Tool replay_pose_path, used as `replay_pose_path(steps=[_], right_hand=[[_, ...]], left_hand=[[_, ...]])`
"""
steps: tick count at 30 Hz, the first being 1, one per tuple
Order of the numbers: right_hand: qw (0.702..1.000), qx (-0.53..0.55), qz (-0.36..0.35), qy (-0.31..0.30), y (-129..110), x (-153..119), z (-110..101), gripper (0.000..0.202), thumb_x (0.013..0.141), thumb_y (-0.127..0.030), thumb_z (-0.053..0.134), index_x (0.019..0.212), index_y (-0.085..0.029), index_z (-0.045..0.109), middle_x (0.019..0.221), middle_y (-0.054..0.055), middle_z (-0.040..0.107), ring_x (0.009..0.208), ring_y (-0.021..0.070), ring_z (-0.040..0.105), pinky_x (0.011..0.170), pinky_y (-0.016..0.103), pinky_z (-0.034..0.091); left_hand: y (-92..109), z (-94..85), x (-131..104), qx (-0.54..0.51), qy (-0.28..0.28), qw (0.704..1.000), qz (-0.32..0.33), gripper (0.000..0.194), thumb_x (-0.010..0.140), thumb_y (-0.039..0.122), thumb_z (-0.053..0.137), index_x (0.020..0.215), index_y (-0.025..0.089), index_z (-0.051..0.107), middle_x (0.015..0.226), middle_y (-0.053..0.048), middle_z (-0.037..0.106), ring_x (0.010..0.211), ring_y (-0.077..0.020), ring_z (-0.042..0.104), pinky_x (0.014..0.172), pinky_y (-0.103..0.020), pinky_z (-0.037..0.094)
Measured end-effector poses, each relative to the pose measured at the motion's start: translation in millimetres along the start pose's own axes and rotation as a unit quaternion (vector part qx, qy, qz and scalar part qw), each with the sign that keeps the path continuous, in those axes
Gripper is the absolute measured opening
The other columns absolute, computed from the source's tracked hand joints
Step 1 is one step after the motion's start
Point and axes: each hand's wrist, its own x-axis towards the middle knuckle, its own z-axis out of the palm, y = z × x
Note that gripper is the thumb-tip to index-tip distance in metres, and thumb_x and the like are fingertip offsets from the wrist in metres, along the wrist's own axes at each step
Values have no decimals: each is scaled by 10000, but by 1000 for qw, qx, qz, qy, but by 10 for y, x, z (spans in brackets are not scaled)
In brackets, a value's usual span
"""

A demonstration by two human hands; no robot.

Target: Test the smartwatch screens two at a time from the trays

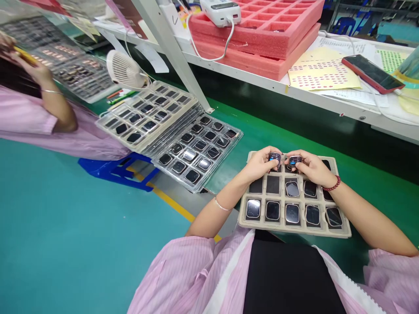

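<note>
My left hand [262, 163] is closed around a smartwatch body [274, 158] with a lit screen. Close beside it, my right hand [309, 167] grips a second smartwatch body [295, 161], its screen lit too, with the thumb on the glass. Both are held over the far row of a beige compartment tray [262, 225] in front of me. Strapless watches with dark screens, such as this watch [292, 213], fill the near row. In the middle row, the two left compartments hold no watch, and my right wrist partly covers the far right one.
Left of me lie stacked clear plastic trays [209, 174] of watches, with another watch tray [144, 144] behind. A white fan [124, 69] stands beyond. The shelf [255, 80] carries red foam trays [242, 52] and a phone [373, 74]. A co-worker [49, 113] sits at left.
</note>
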Motion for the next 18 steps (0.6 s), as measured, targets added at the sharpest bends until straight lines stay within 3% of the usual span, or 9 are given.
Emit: replay_pose_path(steps=[3, 7, 10, 12, 14, 16, 18], right_hand=[[1000, -6, -8, -3, 15, 2, -8, 362, 815, -204, 612, 1176, -217, 637, 1053, 71, 728, 791, 191, 675, 757, 366, 575], [1000, -14, -17, -1, 24, -2, -10, 419, 790, -221, 681, 1207, -221, 634, 1079, 75, 725, 808, 199, 677, 764, 364, 567], [1000, 3, 12, 12, 21, -5, -22, 283, 905, -382, 612, 1120, -210, 681, 1003, 82, 738, 702, 182, 653, 638, 327, 544], [999, 24, 25, 25, 23, -3, -26, 363, 965, -496, 512, 1086, -206, 696, 968, 93, 741, 663, 182, 643, 576, 315, 521], [999, 31, 23, 34, 30, 0, -20, 369, 948, -506, 546, 1133, -215, 678, 981, 92, 741, 689, 190, 652, 579, 315, 525], [999, 21, 9, 40, 39, 2, -10, 380, 871, -404, 675, 1206, -227, 636, 1022, 81, 735, 769, 200, 667, 639, 319, 543], [999, 7, 0, 41, 45, 2, -5, 417, 817, -309, 724, 1212, -222, 623, 1029, 73, 731, 796, 195, 666, 682, 319, 548]], left_hand=[[-17, -12, 3, 0, -2, 1000, 14, 313, 756, 207, 664, 1052, 148, 583, 861, -26, 686, 656, -94, 629, 527, -172, 420], [-39, -16, 8, -9, -5, 1000, 22, 464, 715, 183, 713, 1157, 153, 571, 889, -26, 700, 712, -100, 649, 605, -183, 465], [-50, -19, 14, -15, -8, 1000, 3, 352, 852, 390, 628, 1100, 141, 618, 838, -39, 697, 616, -96, 635, 498, -182, 407], [-53, -22, 18, -23, -3, 1000, -8, 413, 911, 498, 533, 1090, 140, 632, 820, -51, 701, 591, -104, 636, 471, -190, 398], [-55, -24, 20, -28, 2, 1000, -13, 452, 886, 467, 591, 1212, 154, 593, 856, -58, 716, 631, -119, 657, 488, -190, 425], [-56, -25, 19, -23, -1, 1000, -12, 580, 805, 337, 703, 1328, 163, 524, 940, -74, 727, 709, -137, 682, 524, -189, 459], [-56, -24, 16, -15, -10, 1000, -6, 583, 768, 266, 725, 1309, 144, 543, 994, -93, 724, 749, -147, 691, 536, -188, 474]])
